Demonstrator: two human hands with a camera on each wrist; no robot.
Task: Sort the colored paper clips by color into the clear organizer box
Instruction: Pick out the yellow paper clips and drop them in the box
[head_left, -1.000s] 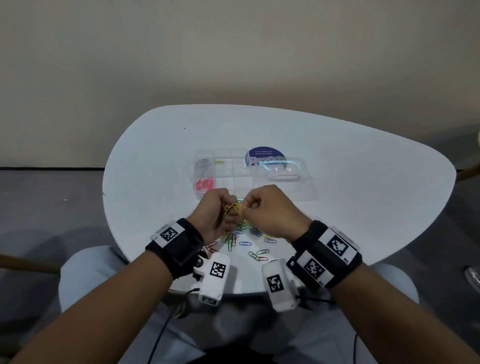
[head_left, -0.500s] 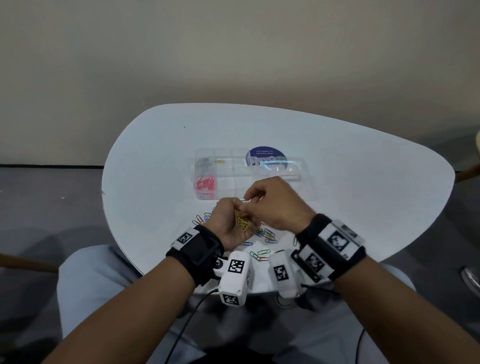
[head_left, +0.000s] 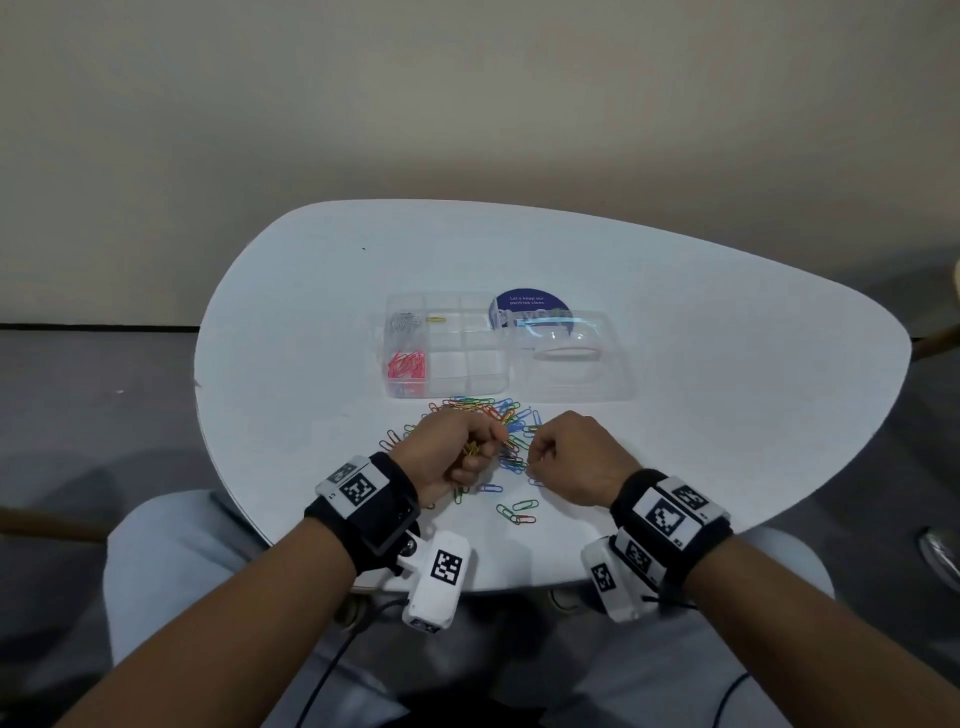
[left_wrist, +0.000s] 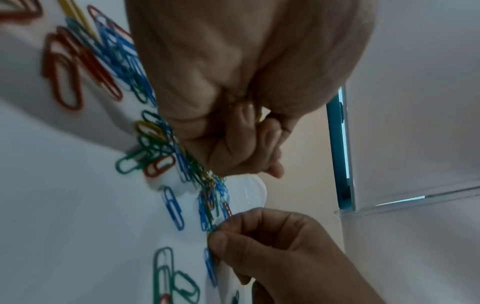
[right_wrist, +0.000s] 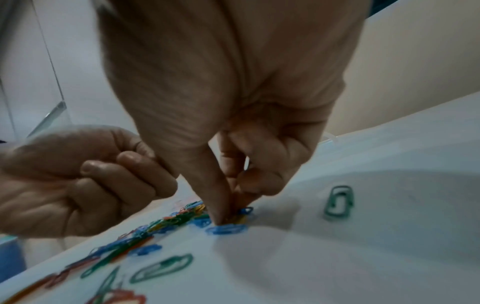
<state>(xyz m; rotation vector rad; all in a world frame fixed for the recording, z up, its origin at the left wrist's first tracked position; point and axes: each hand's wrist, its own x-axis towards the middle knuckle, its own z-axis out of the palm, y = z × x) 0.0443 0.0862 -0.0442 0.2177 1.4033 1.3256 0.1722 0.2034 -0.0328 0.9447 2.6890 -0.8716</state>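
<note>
compared with half a second earlier, the hands have parted: the right hand, then reaching over the left, has come down to the pile, and the left has lowered to the counter (head_left: 291, 332) edge.

left hand (head_left: 451, 451), at 7 o'clock of the pile: fingers clenched around a bundle of yellow paper clips (head_left: 471, 449); a yellow sliver shows between the curled fingers in the left wrist view (left_wrist: 258, 118).

loose paper clips (head_left: 506, 423), centre: a tangled heap of blue, green, red and yellow wire loops lying on the white counter, just at 6 o'clock of the organizer box; stragglers, mostly green (head_left: 524, 505) and blue, lie scattered towards the near edge.

right hand (head_left: 574, 457), at 4 o'clock of the pile: thumb and forefinger pressed tip to tip down into the heap (right_wrist: 226, 216), pinching at a clip whose colour cannot be told; the other fingers curled.

organizer box (head_left: 447, 387), at 12 o'clock of the pile: clear, divided, lid (head_left: 571, 358) swung open to 3 o'clock. far left compartment holds silver clips (head_left: 404, 322), the one beside it a single yellow clip (head_left: 435, 319), the near left compartment pink clips (head_left: 406, 364). a round blue sticker (head_left: 527, 304) lies behind the box.
</note>
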